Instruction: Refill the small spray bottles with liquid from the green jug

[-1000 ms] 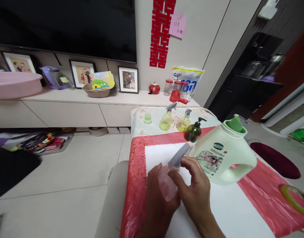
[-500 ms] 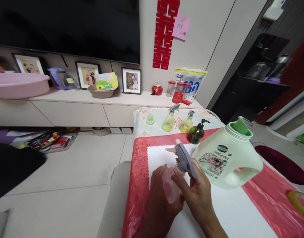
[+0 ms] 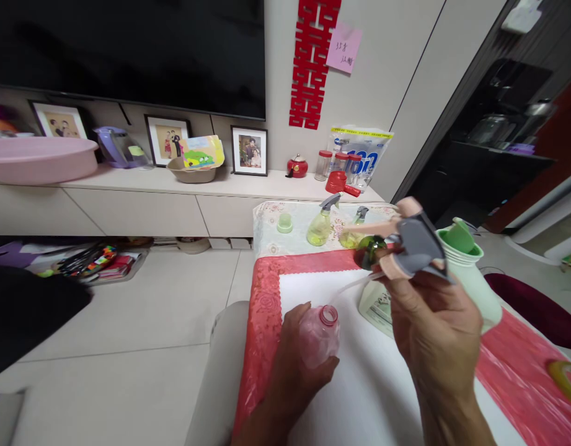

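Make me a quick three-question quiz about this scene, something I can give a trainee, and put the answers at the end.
1. Which hand holds the grey-and-peach spray head?
2. True or false: the pink bottle in the left hand has an uncovered mouth.
3. How many yellow-green spray bottles stand on the floral cloth?

Key:
1. The right hand.
2. True.
3. Two, one of them partly hidden by the raised spray head.
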Demonstrator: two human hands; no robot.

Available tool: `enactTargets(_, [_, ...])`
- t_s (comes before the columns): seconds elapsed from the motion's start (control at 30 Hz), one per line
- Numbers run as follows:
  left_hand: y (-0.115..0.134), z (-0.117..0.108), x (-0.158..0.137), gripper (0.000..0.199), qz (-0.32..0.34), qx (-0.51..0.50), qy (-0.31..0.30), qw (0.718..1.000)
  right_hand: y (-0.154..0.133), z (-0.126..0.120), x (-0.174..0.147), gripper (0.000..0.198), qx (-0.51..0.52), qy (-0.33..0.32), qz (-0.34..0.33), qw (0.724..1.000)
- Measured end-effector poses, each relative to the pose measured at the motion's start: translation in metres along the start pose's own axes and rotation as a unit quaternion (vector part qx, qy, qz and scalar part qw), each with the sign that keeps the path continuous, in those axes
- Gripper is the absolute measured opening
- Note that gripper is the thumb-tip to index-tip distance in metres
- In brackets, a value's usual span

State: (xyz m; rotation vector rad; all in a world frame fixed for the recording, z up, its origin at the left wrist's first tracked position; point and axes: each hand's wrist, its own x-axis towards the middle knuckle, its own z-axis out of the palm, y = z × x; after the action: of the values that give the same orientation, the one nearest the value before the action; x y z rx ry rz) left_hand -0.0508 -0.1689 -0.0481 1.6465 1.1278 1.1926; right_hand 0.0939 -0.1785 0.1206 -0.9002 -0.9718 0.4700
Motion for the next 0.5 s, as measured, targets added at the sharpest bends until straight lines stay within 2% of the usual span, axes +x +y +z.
enactTargets(0.1, [-0.002,0.004,-0.006,0.089,-0.021,0.005,0.027,0.999,-0.012,0.015,0.022,0.029,0.017,0.045,-0.076,0.996])
enactTargets(0.13, [-0.003,0.004,-0.008,0.088,-0.021,0.008,0.026,0.999,-0.012,0.018,0.029,0.028,0.006,0.044,-0.112,0.993])
enactTargets(0.2, [-0.006,0.003,-0.010,0.089,-0.008,0.017,0.015,1.000,0.001,0.021,0.044,0.030,-0.065,0.002,-0.165,0.984])
enactTargets(0.27, [-0.010,0.002,-0.010,0.090,0.014,0.031,0.002,0.999,0.029,0.019,0.055,0.033,-0.204,-0.093,-0.168,0.960])
enactTargets(0.3, [-0.012,0.001,-0.009,0.088,0.029,0.037,-0.003,0.999,0.047,0.017,0.058,0.030,-0.299,-0.140,-0.186,0.925])
enactTargets(0.43, [-0.016,0.005,-0.007,0.081,0.081,0.055,0.006,0.995,0.126,0.009,0.048,0.020,-0.394,-0.254,-0.152,0.870])
enactTargets(0.5, [-0.016,0.006,-0.007,0.081,0.087,0.059,0.008,0.994,0.157,0.004,0.036,0.016,-0.424,-0.298,-0.125,0.846])
